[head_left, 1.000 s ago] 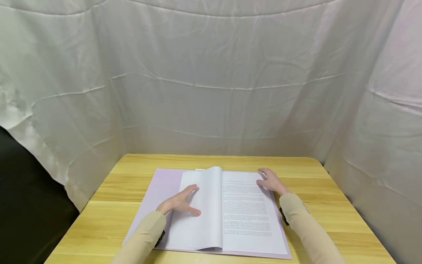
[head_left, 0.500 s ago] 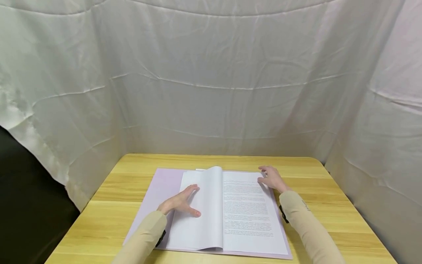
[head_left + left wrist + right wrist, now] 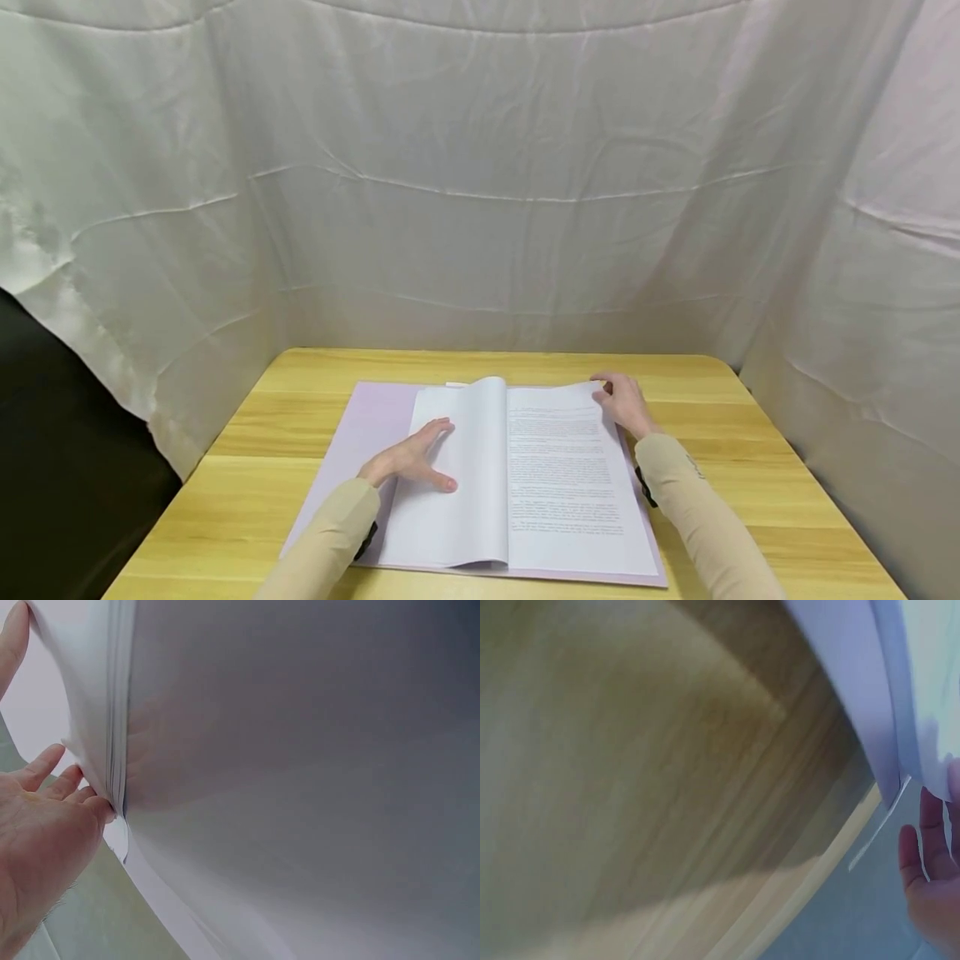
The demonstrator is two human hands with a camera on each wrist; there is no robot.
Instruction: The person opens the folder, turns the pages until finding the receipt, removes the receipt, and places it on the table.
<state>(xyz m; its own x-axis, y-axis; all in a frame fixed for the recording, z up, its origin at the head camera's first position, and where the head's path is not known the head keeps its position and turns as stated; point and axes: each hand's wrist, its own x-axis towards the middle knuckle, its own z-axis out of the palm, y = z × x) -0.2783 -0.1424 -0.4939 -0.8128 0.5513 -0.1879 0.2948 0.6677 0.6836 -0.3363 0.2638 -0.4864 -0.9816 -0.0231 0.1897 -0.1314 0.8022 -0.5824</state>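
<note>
A lilac folder [image 3: 377,421] lies open on the table, with printed white paper inside. My left hand [image 3: 408,458] rests with spread fingers on the turned-over pages [image 3: 457,533] at its left side, which bulge up along the spine. In the left wrist view, the thumb and fingers of that hand [image 3: 52,847] stand apart at the paper's edge. My right hand [image 3: 626,406] pinches the upper right corner of the printed page [image 3: 562,475], and that corner is bent up a little. The right wrist view catches only part of this hand [image 3: 937,877] beside the paper.
The wooden table [image 3: 202,500] has rounded far corners. Pale curtains [image 3: 480,208] hang behind it and on both sides. A black surface [image 3: 60,450] shows at the left. Small dark devices sit under both beige sleeves [image 3: 690,492].
My right hand has moved slightly outward and up at the page's corner, its fingers have come together, and the corner has risen. My left hand stays in place.
</note>
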